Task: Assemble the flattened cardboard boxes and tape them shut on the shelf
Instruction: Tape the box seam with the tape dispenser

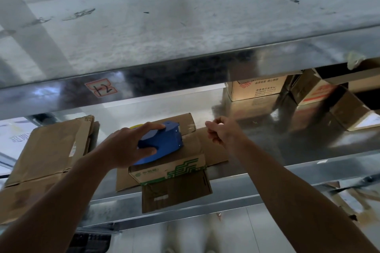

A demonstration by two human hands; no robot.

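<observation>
Person's standing at a metal shelf (267,150) w/ both arms reaching in. Left hand (127,146) is wrapped around a blue tape dispenser (162,139), fingers over the top and thumb down the near side, pressing it onto the top of a small cardboard box (170,170) w/ a green printed pattern. You can just see a bit of the yellow roll (136,126) poking out behind the dispenser. Right hand (222,131) is just to the right of it, fingers curled, thumb + forefinger pinched on what looks like the end of a clear tape strip (188,127) coming off the dispenser. The box sits near the front edge of the shelf on top of a flattened sheet of cardboard (213,150), and one brown flap (174,193) hangs down over the shelf lip. Off to the left there's a stack of flattened boxes (47,150), touching nothing else. At the back right are a couple of made-up cartons (257,88) w/ red print. The upper shelf (185,26) has a red-bordered label (100,88) on its front edge.
</observation>
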